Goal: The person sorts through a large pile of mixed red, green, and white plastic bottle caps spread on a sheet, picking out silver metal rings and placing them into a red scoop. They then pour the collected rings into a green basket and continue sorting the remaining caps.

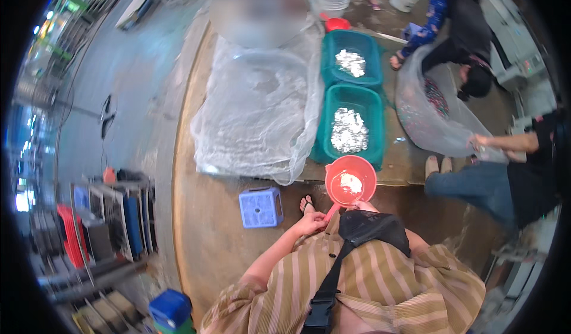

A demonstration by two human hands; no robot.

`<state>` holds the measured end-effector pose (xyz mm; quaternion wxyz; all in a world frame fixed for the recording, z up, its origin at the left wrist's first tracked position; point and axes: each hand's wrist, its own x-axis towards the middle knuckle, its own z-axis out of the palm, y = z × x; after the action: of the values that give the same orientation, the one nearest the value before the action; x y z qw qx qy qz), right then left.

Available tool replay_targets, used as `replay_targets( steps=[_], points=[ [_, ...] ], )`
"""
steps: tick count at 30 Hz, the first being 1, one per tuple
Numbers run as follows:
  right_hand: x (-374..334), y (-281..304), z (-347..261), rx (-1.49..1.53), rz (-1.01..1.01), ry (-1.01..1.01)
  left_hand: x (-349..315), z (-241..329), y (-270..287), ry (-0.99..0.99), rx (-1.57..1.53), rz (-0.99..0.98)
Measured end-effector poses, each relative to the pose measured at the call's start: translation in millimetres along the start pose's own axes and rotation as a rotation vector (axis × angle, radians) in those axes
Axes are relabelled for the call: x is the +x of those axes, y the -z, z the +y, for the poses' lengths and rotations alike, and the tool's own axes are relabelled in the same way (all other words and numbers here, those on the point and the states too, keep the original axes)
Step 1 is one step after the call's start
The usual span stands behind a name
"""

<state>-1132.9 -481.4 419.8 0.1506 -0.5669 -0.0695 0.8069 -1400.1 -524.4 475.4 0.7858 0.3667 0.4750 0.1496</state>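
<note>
In front of my body I hold a coral-red plastic dipper [372,182] with a patch of bright white stuff, too glared to name, in its bottom. My left hand [313,221] is closed round its handle. My right hand [364,206] grips the near rim, its fingers partly hidden by a black mesh pouch on my chest. Just beyond the dipper stands a green plastic basket [377,126] holding shiny whitish small pieces [350,130]. Behind it a second green basket [376,51] holds a smaller pile of similar pieces.
A low platform covered with clear plastic sheeting [256,114] lies left of the baskets. A blue stool [259,208] stands near my foot. At right two people handle a big clear bag [413,105] of coloured bits. White buckets [329,1] and a red dipper [337,24] are at the back.
</note>
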Motion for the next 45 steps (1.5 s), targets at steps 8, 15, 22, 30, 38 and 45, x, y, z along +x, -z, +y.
replay_targets(
  steps=[8,15,22,30,38,45],
  points=[
    [-24.0,-19.0,-12.8,-0.028,0.107,-0.028,-1.0,-4.0,4.0,-0.026,0.017,-0.009],
    [-22.4,-20.8,-12.7,-0.05,0.083,0.006,2.7,14.7,2.8,0.012,0.121,-0.045],
    [-25.5,-26.4,-16.3,-0.096,0.064,0.022,3.0,12.1,-4.1,0.004,0.139,-0.047],
    [-40.0,-20.2,-10.1,-0.124,0.082,-0.009,25.1,-43.4,-3.7,-0.056,0.141,-0.028],
    [-37.1,-3.7,-3.0,-0.17,0.109,-0.045,11.2,-34.0,-14.2,-0.062,0.015,0.003],
    [-30.4,1.5,-3.9,-0.187,0.137,-0.074,8.6,-29.2,-13.7,-0.107,0.02,0.028]
  ],
)
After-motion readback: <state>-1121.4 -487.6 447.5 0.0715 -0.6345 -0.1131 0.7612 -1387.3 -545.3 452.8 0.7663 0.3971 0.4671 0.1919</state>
